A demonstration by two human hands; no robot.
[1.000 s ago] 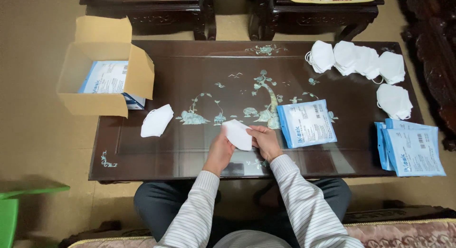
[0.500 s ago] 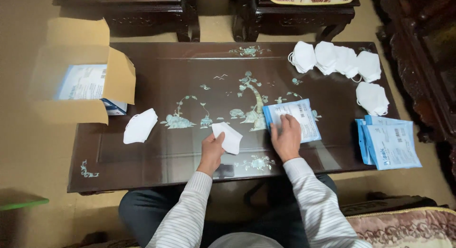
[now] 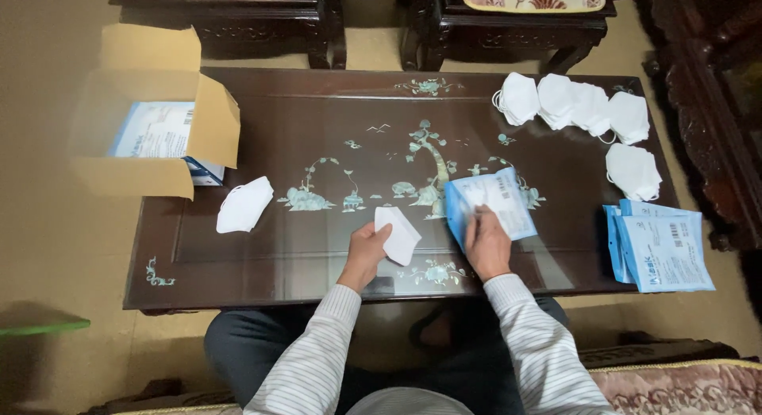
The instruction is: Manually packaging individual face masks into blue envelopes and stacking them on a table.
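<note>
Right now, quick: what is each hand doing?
Left hand: closed on a folded white mask, held just over the table.
Right hand: laid on the blue-and-white pouch; whether it grips it cannot be told.

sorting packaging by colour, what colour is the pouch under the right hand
Light blue with a white panel; the pouch under the right hand shows best in the head view.
</note>
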